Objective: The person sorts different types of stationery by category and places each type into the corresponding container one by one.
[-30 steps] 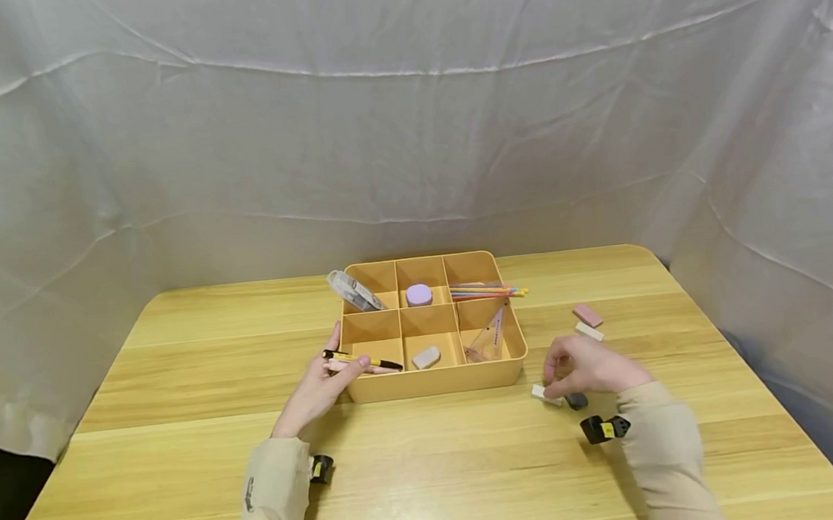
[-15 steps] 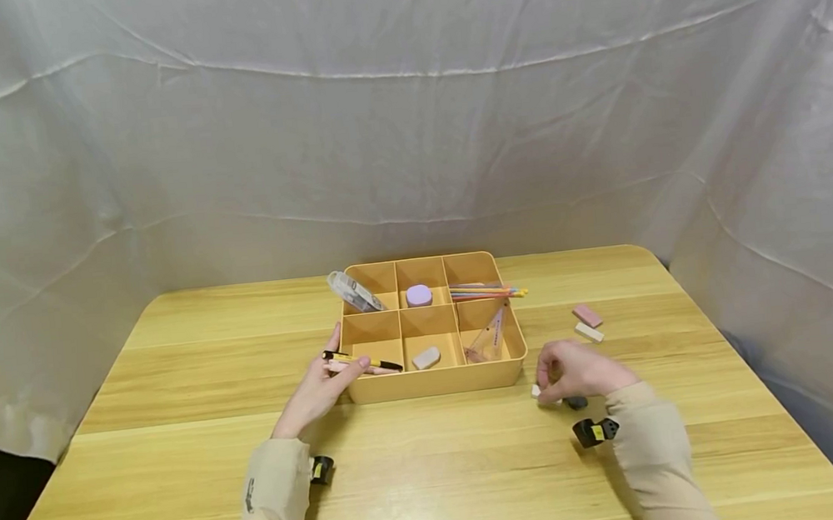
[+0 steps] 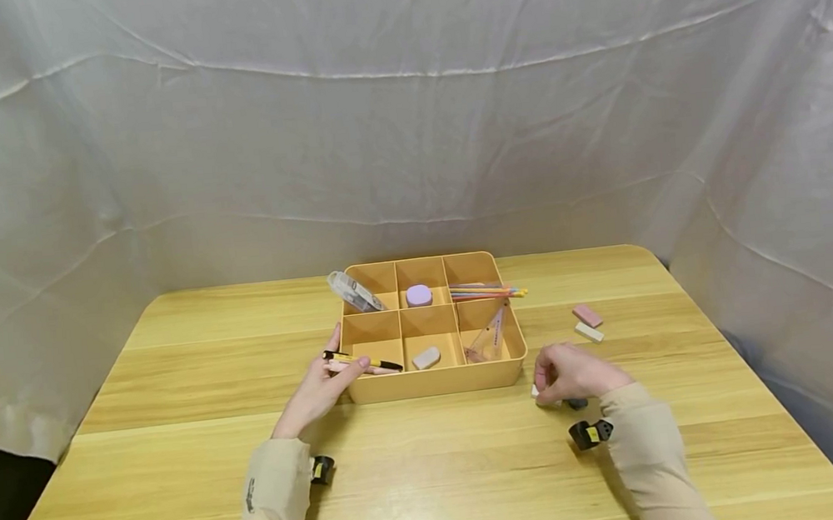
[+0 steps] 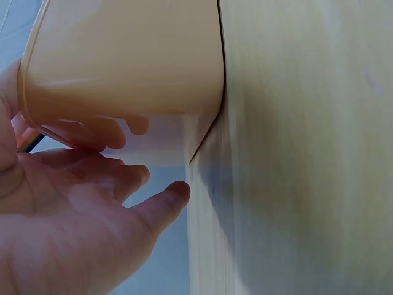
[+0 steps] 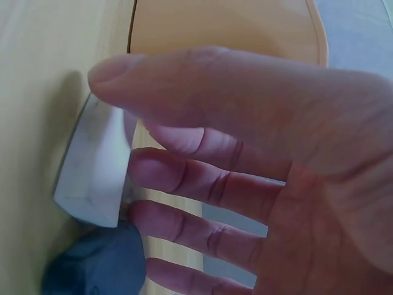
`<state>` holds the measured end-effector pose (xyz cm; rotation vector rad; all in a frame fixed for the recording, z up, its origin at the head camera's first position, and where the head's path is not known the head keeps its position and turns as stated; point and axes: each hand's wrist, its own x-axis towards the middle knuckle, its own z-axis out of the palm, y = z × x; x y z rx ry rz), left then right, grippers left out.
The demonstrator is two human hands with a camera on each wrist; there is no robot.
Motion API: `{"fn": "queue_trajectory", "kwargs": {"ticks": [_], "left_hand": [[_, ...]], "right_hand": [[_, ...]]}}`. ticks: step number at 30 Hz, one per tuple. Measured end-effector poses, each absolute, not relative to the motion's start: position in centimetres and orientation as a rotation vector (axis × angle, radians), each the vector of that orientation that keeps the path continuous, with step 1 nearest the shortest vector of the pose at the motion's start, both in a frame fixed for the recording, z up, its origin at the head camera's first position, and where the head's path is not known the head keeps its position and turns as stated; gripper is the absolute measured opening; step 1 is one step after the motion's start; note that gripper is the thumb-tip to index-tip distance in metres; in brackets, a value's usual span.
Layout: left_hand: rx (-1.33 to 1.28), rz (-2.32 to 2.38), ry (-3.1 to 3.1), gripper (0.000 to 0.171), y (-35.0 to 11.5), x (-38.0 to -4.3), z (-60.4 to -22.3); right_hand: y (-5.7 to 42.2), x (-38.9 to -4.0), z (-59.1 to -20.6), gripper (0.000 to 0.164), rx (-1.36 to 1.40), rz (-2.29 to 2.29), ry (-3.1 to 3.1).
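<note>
My left hand (image 3: pixel 322 390) grips the front left corner of a yellow-orange divided desk organizer (image 3: pixel 436 382), thumb over the rim and fingers along the outer wall (image 4: pixel 135 55). Beside the thumb, a yellow-and-black pen (image 3: pixel 389 365) crosses the left rim at a slant. To the right of the organizer, my right hand (image 3: pixel 576 370) pinches a small white eraser (image 5: pixel 95 160) low at the table. In the right wrist view the thumb lies on one end of it and the fingertips are at its side. A dark, rounded block (image 5: pixel 95 264) sits right against the eraser's other end.
Behind the right hand lie a pink eraser (image 3: pixel 587 315) and another white eraser (image 3: pixel 589 332). The organizer holds a clear-and-grey pen-like case (image 3: pixel 355 291), a lilac box (image 3: pixel 419 295), colored pencils (image 3: pixel 487 291), set squares (image 3: pixel 488 338) and a whitish eraser (image 3: pixel 427 358).
My right hand has shifted slightly left and its fingers have closed over more of the white eraser. The left hand and the organizer stay where they were.
</note>
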<state>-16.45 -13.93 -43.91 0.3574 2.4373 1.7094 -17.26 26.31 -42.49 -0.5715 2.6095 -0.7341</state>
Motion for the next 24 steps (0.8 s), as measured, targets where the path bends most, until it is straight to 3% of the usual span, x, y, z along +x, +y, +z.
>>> {"fn": "queue_trajectory", "kwargs": {"ticks": [24], "left_hand": [[0.343,1.701,2.441,0.08,-13.95,-16.38,-43.87]], "right_hand": [[25.64,-17.28,-42.66,0.016,-0.601,-0.667,2.643]]}}
